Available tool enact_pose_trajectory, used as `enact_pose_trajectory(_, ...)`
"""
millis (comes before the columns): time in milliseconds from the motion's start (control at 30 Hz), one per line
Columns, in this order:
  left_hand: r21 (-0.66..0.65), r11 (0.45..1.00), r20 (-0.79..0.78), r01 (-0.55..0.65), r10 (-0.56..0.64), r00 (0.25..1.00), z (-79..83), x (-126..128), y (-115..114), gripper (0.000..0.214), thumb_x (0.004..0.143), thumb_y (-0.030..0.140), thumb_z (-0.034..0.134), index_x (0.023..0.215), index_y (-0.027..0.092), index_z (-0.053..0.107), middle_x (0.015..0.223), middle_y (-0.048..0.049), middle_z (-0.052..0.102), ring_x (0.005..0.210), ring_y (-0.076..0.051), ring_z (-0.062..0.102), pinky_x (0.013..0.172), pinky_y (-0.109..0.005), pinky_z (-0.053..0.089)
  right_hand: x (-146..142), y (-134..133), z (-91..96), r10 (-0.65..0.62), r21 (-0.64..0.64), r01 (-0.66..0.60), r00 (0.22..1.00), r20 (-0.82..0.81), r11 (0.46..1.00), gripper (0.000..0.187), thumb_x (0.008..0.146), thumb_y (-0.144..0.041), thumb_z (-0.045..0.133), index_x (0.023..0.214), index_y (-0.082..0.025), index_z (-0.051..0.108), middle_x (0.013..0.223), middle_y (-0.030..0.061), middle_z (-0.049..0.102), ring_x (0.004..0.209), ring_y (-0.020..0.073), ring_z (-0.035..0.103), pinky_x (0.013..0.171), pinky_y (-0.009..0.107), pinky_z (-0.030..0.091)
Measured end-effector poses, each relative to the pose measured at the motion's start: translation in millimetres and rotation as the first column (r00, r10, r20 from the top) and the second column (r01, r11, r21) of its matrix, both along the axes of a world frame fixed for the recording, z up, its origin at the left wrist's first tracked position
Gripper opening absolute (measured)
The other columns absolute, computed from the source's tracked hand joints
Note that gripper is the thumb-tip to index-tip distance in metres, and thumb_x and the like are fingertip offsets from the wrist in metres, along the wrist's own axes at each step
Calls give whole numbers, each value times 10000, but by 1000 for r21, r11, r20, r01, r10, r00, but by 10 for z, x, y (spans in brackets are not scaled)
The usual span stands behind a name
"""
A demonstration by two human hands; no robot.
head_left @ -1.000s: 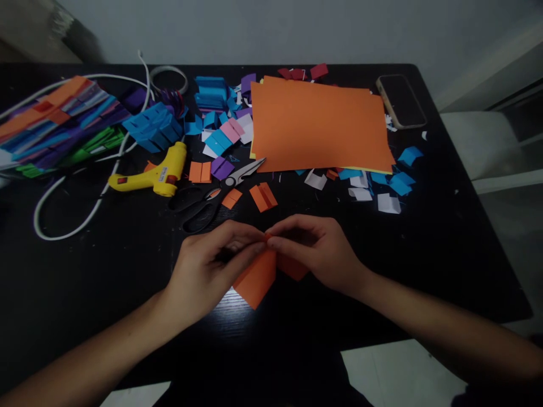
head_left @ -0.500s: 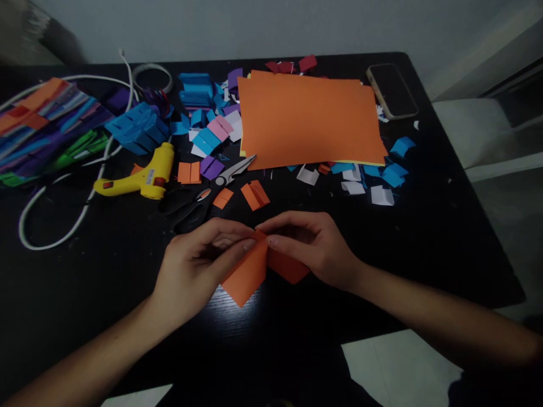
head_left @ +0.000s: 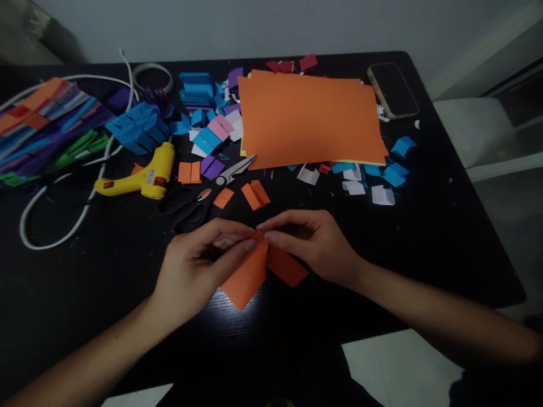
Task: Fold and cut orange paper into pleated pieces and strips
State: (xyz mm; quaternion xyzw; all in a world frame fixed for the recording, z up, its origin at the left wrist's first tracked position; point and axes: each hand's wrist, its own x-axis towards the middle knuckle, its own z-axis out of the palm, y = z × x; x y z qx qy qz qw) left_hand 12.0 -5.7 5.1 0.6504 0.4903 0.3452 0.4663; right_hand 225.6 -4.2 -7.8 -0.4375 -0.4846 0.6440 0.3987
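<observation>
Between both hands, over the near middle of the black table, is a piece of orange paper [head_left: 246,281] with a fold down its middle. My left hand [head_left: 203,254] pinches its upper left part between thumb and fingers. My right hand [head_left: 316,243] pinches the top near the fold, its fingertips close to the left ones. The right flap hangs in shadow below the right hand, partly hidden by it. Just beyond the hands lie a folded orange paper piece [head_left: 255,195], a smaller orange piece [head_left: 223,198] and black-handled scissors [head_left: 227,176], blades partly spread.
A stack of orange sheets [head_left: 314,121] lies at the back, small folded papers around it. Left stand a yellow glue gun [head_left: 146,178], a white cable [head_left: 55,247], a tape roll [head_left: 168,85] and bundled coloured paper strips [head_left: 46,130]. A phone [head_left: 392,90] rests at the back right.
The right flap of the orange paper has shifted slightly and now shows a narrower shape. My right fingers have moved a little at the fold. The rest looks the same.
</observation>
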Motion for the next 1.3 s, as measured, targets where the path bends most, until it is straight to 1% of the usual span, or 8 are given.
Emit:
enact_pose_trajectory(100,4,1000,-1,10,-10,1000,-2,3,0,139,885,150,773,981,251,765,815,73,793,717,-64,749,684,-102,589,-8,-4,1,4,-5,-3,1000,11,1000,122,890,-213,779,1001,-228,828,994,21,828,978,179,775,899,307,613)
enact_pose_trajectory(233,27,999,-18,18,-17,1000,-2,1,1,124,889,161,772,975,251,769,826,71,796,721,-68,749,685,-110,592,-18,-5,-8,-6,-6,6,1000,6,1000,107,871,-242,804,975,-231,828,972,18,826,952,182,774,884,313,614)
enact_pose_trajectory(533,28,999,-44,21,-20,999,6,-2,-4,91,893,187,766,966,238,782,844,49,812,728,-100,765,682,-152,612,-27,-16,0,-11,-13,12,999,31,1000,80,882,-231,792,953,-204,818,916,13,809,878,149,750,813,260,593)
enact_pose_trajectory(700,65,998,-78,24,-19,997,-1,-3,-1,92,895,186,766,957,250,790,834,61,813,717,-86,761,668,-134,599,-39,-27,-22,-20,8,20,998,60,1000,89,856,-244,819,933,-200,813,888,13,800,840,149,738,774,259,586)
enact_pose_trajectory(867,52,998,-66,26,-23,998,-3,0,1,85,897,192,764,957,247,791,840,56,818,736,-95,774,670,-135,606,-28,-29,3,-13,23,12,997,71,1000,71,902,-238,762,938,-196,807,901,16,797,856,145,736,790,263,584)
enact_pose_trajectory(1000,41,999,-59,16,-13,998,4,-1,0,95,894,187,770,959,251,794,836,60,816,726,-91,771,673,-129,608,-26,-25,20,0,26,-2,999,53,1000,100,926,-208,702,943,-193,799,912,17,793,875,145,734,800,263,577)
enact_pose_trajectory(1133,32,999,-69,1,1,998,17,1,5,99,889,178,774,953,251,796,810,59,807,704,-92,762,667,-134,609,-32,-22,15,12,-9,-11,998,63,1000,93,911,-252,728,926,-184,789,884,22,783,843,154,725,771,273,574)
enact_pose_trajectory(1300,23,1000,-83,-9,10,996,29,4,12,75,884,195,775,932,247,800,778,41,798,677,-118,756,636,-175,619,-22,-26,0,15,-26,-13,996,90,1000,82,882,-263,758,908,-191,786,867,23,779,817,163,718,753,292,574)
